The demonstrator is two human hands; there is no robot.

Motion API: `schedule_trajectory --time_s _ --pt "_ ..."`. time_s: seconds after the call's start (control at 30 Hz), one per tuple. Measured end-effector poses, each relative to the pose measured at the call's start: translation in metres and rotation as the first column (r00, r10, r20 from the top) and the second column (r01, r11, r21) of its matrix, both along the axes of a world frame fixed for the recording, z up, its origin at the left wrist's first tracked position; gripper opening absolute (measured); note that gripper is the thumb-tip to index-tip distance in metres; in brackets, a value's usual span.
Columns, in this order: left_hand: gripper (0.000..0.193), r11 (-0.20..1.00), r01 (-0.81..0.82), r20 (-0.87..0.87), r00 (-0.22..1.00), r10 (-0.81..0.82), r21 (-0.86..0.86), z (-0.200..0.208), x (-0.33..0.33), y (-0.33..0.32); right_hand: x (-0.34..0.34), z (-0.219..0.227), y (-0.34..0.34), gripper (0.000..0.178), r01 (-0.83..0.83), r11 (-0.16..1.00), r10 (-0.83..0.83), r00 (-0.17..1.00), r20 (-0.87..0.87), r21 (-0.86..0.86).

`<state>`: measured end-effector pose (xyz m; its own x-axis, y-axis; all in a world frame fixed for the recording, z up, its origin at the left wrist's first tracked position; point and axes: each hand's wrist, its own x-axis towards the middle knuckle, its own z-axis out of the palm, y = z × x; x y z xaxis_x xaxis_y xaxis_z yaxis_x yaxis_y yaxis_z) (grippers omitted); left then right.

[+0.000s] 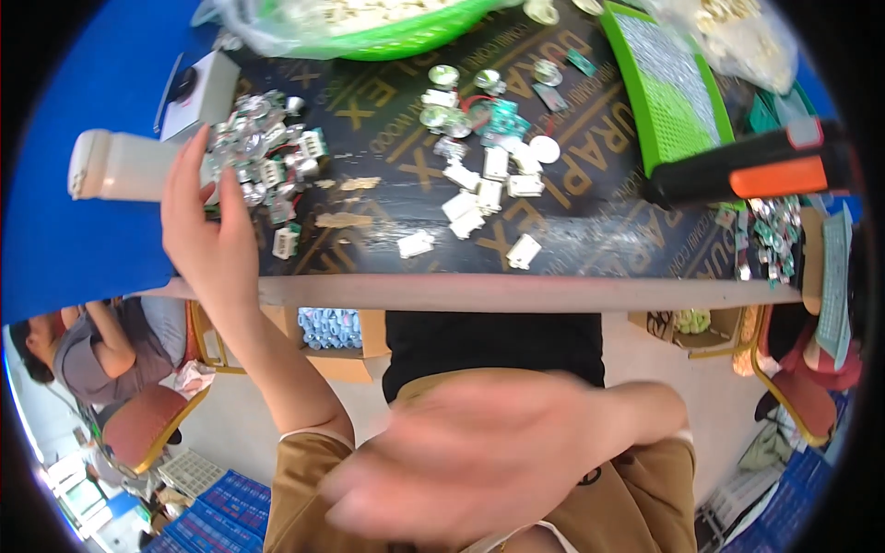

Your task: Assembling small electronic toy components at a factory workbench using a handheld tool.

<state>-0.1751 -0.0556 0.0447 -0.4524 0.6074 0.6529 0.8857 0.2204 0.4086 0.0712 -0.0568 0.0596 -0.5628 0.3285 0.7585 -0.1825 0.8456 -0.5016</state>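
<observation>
My left hand (207, 226) reaches over the table's left side, its fingers stretched and apart at the edge of a pile of small silver reflector parts with wires and white connectors (267, 152). No held thing shows in it. A translucent white bottle (120, 166) lies partly hidden behind those fingers. My right hand (470, 461) is raised in front of my chest, away from the table and smeared by motion; its fingers cannot be made out. Mid-table sit several white plastic housings (489, 189), with round silver reflectors (444, 76) and green circuit boards (504, 118) beyond them.
At the back stands a green basket (415, 37) of pale parts. To the right are a green tray (659, 152), a black and orange tool (774, 175) and more circuit boards (774, 240). A white box (203, 88) sits back left. Another person (111, 341) is seated at left.
</observation>
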Motion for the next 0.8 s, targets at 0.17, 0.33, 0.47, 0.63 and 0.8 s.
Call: schedule_trajectory --time_s 0.17,0.33,0.47,0.63,0.8 --pt "0.016 0.987 0.149 0.235 0.959 -0.159 0.060 -0.009 0.041 -0.006 -0.023 0.047 -0.009 0.041 -0.424 0.898 0.437 0.887 -0.147 0.115" --pt "0.008 0.930 0.354 0.368 0.882 -0.295 -0.102 -0.018 0.069 -0.008 0.001 0.028 0.021 0.044 -0.280 0.817 0.354 0.934 -0.055 0.505" --pt "0.015 0.860 0.452 0.451 0.835 -0.315 -0.237 -0.031 0.079 -0.018 0.033 0.013 0.025 0.038 -0.410 0.854 0.442 0.896 -0.033 0.320" --pt "0.028 0.813 0.478 0.388 0.855 -0.344 -0.333 -0.044 0.083 -0.016 0.058 -0.030 0.041 0.020 -0.061 0.993 0.049 0.992 0.119 0.097" --pt "0.019 0.870 0.467 0.521 0.788 -0.327 -0.160 -0.044 0.086 -0.011 0.044 -0.042 0.101 0.016 0.306 0.951 -0.298 0.891 0.343 0.031"
